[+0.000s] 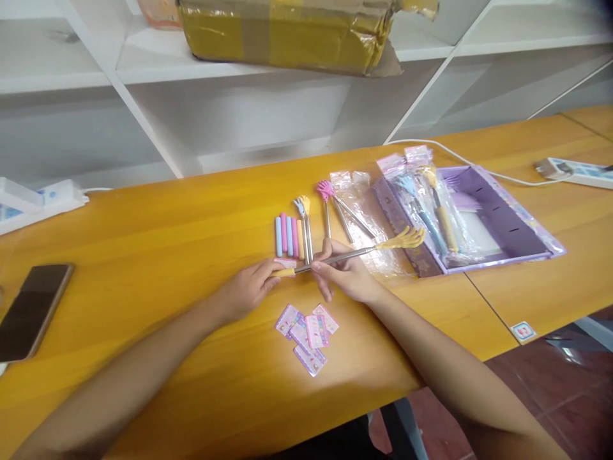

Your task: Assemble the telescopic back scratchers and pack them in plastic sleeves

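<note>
A back scratcher (345,255) with a yellow claw head, a metal rod and a yellow handle lies across both hands. My left hand (246,289) is closed on its handle, and my right hand (348,273) grips the rod nearer the claw. Just beyond them are several loose coloured handles (288,236) in blue, pink and yellow. Beside these lie rods with blue and yellow claw heads (302,205) and others with pink claw heads (325,188). Small printed cards (309,335) overlap on the table below my hands.
Right of my hands stands a purple box (520,220), with bagged back scratchers (438,211) across its left side. Clear plastic bags (378,211) lie beside it. A phone (36,313) and a power strip (43,204) are at left; another power strip (582,172) is at far right.
</note>
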